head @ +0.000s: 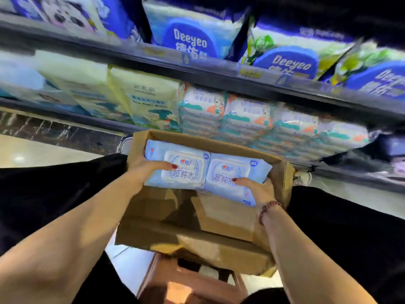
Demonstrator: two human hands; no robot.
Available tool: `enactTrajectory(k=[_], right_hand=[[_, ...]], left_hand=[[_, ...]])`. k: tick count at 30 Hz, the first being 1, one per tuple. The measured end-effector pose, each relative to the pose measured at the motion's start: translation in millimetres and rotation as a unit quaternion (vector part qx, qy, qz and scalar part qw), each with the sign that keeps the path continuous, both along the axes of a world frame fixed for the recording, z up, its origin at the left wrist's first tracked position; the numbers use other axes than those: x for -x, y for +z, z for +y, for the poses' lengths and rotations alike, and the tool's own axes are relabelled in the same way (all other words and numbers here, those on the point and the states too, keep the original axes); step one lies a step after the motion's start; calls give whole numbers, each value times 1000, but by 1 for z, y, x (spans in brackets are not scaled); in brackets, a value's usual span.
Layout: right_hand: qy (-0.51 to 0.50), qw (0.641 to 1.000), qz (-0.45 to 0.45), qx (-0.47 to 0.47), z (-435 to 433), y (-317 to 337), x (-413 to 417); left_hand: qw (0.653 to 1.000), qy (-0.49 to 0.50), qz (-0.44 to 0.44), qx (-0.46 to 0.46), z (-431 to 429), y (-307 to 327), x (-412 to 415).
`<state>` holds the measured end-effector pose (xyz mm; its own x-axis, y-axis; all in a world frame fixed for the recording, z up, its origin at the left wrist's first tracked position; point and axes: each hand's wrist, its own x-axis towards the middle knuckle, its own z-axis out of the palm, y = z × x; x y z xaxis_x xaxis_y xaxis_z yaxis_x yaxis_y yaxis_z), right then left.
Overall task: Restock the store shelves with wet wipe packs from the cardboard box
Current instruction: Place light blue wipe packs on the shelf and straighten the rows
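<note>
Stocked shelves [153,59] back the cardboard box [228,218]; left hand [142,168] and right hand [260,189] clamp fingers around two wipe packs [188,172].

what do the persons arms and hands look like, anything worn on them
No sleeves show: the left arm and right arm are bare across the whole view. The visible nails on the left hand and right hand are painted red. A dark red beaded bracelet circles the right wrist; the left wrist carries nothing.
</note>
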<state>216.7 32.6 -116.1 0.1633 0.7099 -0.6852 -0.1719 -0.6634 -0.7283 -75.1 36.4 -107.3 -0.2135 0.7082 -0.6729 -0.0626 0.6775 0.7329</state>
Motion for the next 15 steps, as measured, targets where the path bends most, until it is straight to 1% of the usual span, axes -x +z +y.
enactTrajectory(k=[5,7,9,10,14,15], right_hand=[[10,998,30,-61,-10,58,5],[30,994,54,-89,-12,82,7],[26,990,60,-126,-10,111,11],[28,987,64,-142,-8,126,14],[45,969,101,-222,1,181,25],[51,962,113,-244,4,194,27]], left_hand=[[998,-9,4,-55,-10,69,15],[996,-29,3,-84,-15,105,24],[991,-48,-8,-123,-20,140,31],[991,-45,-12,-128,-23,159,34],[981,-15,-16,-192,-30,214,56],[973,-33,-24,-225,-34,227,59]])
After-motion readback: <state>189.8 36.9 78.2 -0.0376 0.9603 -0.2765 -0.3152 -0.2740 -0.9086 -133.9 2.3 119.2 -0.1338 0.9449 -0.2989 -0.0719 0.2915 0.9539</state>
